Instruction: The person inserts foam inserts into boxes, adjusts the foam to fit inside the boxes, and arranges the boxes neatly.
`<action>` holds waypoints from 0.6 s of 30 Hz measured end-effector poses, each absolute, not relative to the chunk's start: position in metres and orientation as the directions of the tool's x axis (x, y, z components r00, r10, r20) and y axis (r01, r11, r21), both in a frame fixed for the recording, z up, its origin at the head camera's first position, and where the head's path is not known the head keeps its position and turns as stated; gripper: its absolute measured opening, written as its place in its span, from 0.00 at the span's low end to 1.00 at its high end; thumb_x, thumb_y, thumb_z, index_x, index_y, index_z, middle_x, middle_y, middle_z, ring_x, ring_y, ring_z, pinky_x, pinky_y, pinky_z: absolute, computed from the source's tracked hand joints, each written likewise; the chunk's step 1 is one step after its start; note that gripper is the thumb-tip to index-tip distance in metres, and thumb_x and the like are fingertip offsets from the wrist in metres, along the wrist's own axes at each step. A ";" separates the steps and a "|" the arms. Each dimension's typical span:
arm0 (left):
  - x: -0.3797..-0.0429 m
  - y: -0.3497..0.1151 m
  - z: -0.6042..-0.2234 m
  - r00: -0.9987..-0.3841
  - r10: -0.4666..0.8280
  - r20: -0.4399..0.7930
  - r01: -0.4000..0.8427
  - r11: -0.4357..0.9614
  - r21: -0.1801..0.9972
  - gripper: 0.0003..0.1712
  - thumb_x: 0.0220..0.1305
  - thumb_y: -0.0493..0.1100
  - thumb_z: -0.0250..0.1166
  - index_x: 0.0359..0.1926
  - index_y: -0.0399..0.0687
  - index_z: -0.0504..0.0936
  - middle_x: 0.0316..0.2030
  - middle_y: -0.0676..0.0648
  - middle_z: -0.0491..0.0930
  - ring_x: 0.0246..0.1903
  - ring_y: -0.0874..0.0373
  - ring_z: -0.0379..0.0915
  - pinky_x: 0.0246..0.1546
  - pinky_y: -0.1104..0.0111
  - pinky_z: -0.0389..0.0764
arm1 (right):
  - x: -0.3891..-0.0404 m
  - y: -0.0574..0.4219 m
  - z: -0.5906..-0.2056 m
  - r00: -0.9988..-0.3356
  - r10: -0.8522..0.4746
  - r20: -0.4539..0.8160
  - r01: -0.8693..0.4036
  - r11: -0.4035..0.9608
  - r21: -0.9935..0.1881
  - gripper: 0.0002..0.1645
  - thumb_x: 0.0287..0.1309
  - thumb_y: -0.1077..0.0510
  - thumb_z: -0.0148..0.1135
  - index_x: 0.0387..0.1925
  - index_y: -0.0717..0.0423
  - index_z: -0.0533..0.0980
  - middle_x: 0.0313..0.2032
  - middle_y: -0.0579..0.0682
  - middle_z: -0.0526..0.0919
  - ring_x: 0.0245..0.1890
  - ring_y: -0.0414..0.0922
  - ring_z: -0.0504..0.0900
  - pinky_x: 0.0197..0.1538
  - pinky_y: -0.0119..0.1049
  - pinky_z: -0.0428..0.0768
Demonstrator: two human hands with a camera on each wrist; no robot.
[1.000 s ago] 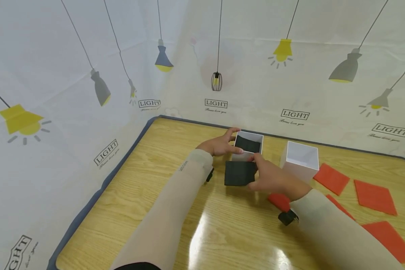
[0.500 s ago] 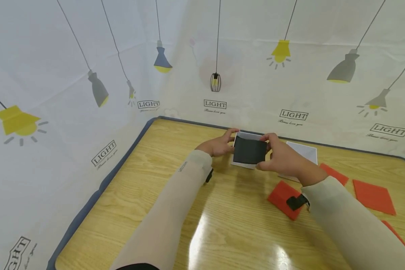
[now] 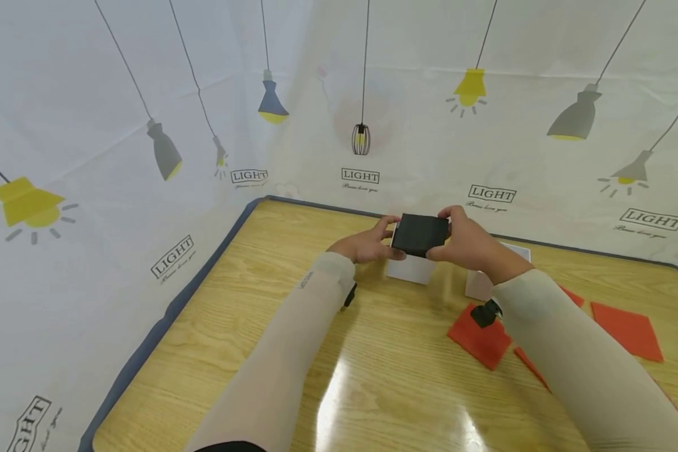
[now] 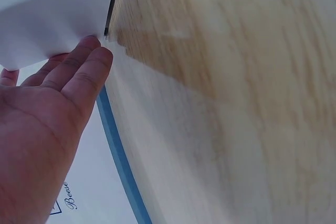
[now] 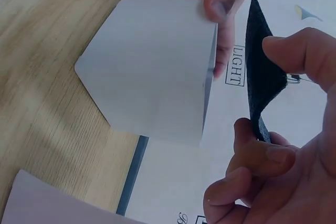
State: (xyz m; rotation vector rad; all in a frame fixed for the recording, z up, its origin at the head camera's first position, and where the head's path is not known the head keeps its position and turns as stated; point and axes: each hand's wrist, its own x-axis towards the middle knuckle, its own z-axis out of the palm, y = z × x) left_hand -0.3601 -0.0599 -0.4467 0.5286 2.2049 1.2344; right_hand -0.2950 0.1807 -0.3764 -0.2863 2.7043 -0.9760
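Observation:
My left hand [image 3: 367, 245] grips the near white box [image 3: 409, 270] at its left side, thumb toward the front. In the left wrist view its fingers lie against the smooth wall of the white box [image 4: 58, 19]. Thumb and fingers of my right hand [image 3: 474, 248] pinch a black felt-like square [image 3: 420, 235] over the box's opening, hiding the inside. The right wrist view shows the black square [image 5: 258, 66] bent slightly and apart from the rim of the white box [image 5: 152, 66].
A second white box [image 3: 477, 285] stands to the right, partly behind my right hand. Several red squares lie on the wooden table [image 3: 231, 314], one red square [image 3: 480, 336] in front and another red square [image 3: 627, 331] farther right. A printed curtain [image 3: 418, 94] rises behind the table.
My right hand has raised the black square from in front of the near white box to above its opening, covering the black piece seen inside earlier. The left hand has stayed at the box.

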 end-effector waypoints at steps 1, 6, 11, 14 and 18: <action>-0.360 -0.060 -0.447 -0.770 0.576 -0.272 0.072 0.503 0.861 0.57 0.67 0.53 0.74 0.83 0.71 0.43 0.83 0.42 0.52 0.82 0.43 0.48 0.80 0.49 0.54 | -0.298 0.179 -0.377 -0.949 -0.260 -0.178 -0.086 0.756 -0.649 0.58 0.59 0.52 0.73 0.77 0.62 0.48 0.67 0.71 0.71 0.60 0.62 0.77 0.61 0.56 0.76; -0.360 -0.061 -0.447 -0.763 0.586 -0.273 0.085 0.509 0.857 0.58 0.67 0.54 0.73 0.83 0.69 0.41 0.83 0.41 0.52 0.82 0.43 0.47 0.80 0.49 0.53 | -0.308 0.175 -0.383 -0.943 -0.255 -0.213 -0.071 0.781 -0.620 0.58 0.59 0.52 0.73 0.78 0.63 0.47 0.69 0.72 0.69 0.63 0.63 0.75 0.64 0.59 0.75; -0.360 -0.061 -0.447 -0.762 0.585 -0.279 0.088 0.520 0.850 0.59 0.67 0.55 0.72 0.83 0.69 0.40 0.83 0.42 0.52 0.82 0.43 0.48 0.80 0.48 0.53 | -0.312 0.171 -0.388 -0.940 -0.250 -0.231 -0.081 0.823 -0.562 0.59 0.58 0.51 0.75 0.78 0.65 0.48 0.68 0.71 0.69 0.61 0.63 0.75 0.65 0.59 0.75; -0.360 -0.061 -0.447 -0.763 0.583 -0.279 0.096 0.528 0.844 0.58 0.67 0.56 0.72 0.83 0.70 0.40 0.83 0.43 0.52 0.82 0.43 0.48 0.80 0.48 0.53 | -0.315 0.170 -0.390 -0.944 -0.249 -0.215 -0.100 0.840 -0.534 0.61 0.57 0.52 0.75 0.79 0.66 0.49 0.68 0.71 0.69 0.60 0.63 0.75 0.66 0.59 0.74; -0.361 -0.061 -0.447 -0.762 0.583 -0.282 0.098 0.533 0.840 0.59 0.67 0.56 0.72 0.84 0.69 0.39 0.84 0.43 0.52 0.83 0.43 0.46 0.80 0.48 0.52 | -0.316 0.170 -0.390 -0.944 -0.269 -0.193 -0.146 0.861 -0.487 0.61 0.55 0.50 0.77 0.79 0.68 0.52 0.68 0.71 0.68 0.60 0.62 0.74 0.66 0.60 0.74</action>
